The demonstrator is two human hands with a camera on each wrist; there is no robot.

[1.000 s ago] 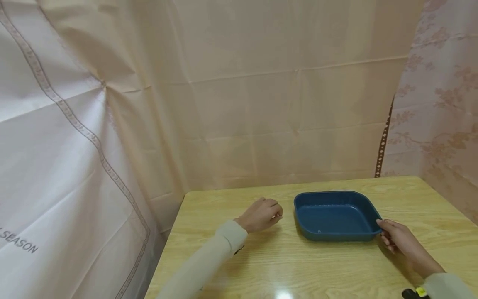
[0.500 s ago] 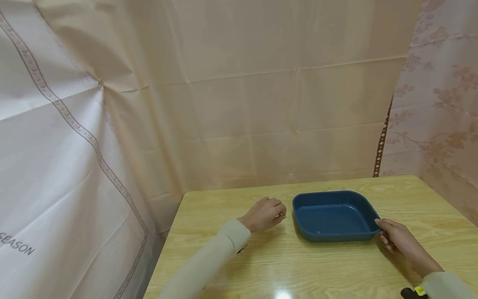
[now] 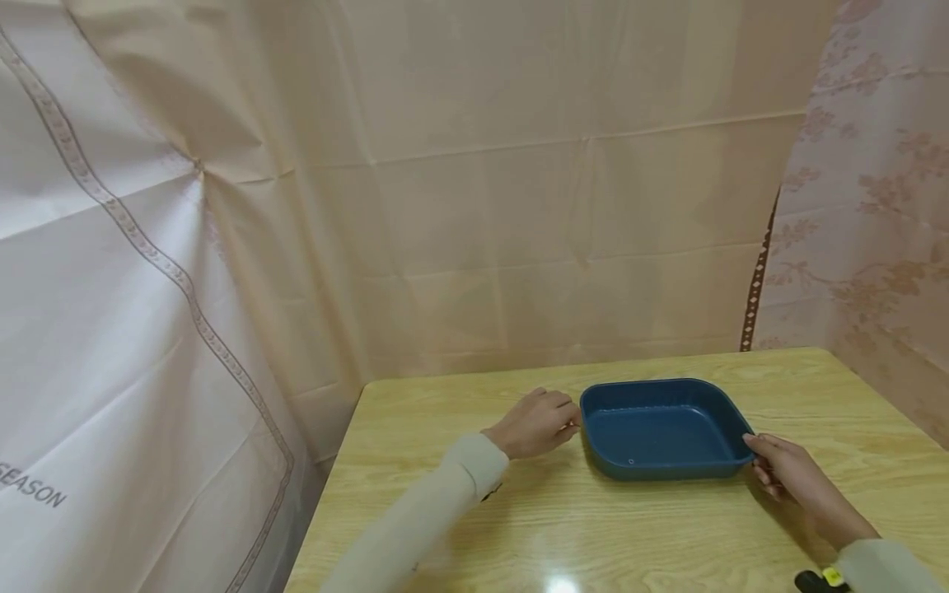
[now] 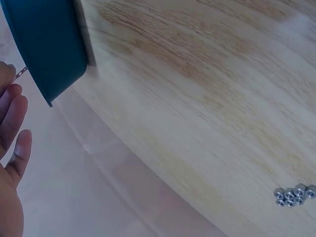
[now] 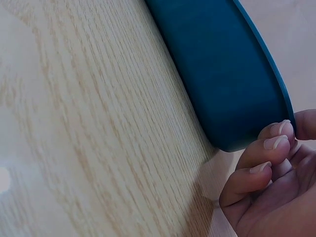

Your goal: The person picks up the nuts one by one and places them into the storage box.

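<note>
A dark blue rectangular tray (image 3: pixel 670 471) stands on the wooden table. My right hand (image 3: pixel 795 478) grips its near right corner, thumb on the rim and fingers curled beneath it, as the right wrist view also shows. Beside the left rim is my left hand (image 3: pixel 535 424), fingers bent and pointing at the tray. In the left wrist view, a narrow patterned strip (image 4: pixel 20 73) shows between these fingertips and the rim. I cannot tell whether it is held or lies behind. Several small silver nuts (image 4: pixel 295 194) sit on the table in that view.
The pale wood-grain table (image 3: pixel 445 527) ends at a back edge, with beige curtains (image 3: pixel 549 206) hanging behind and on both sides. A black item with a yellow patch (image 3: pixel 821 580) shows by the right sleeve.
My left hand has moved to the right, up close to the tray's left rim. The right hand keeps its grip on the corner, and the tray stays nearly in place.
</note>
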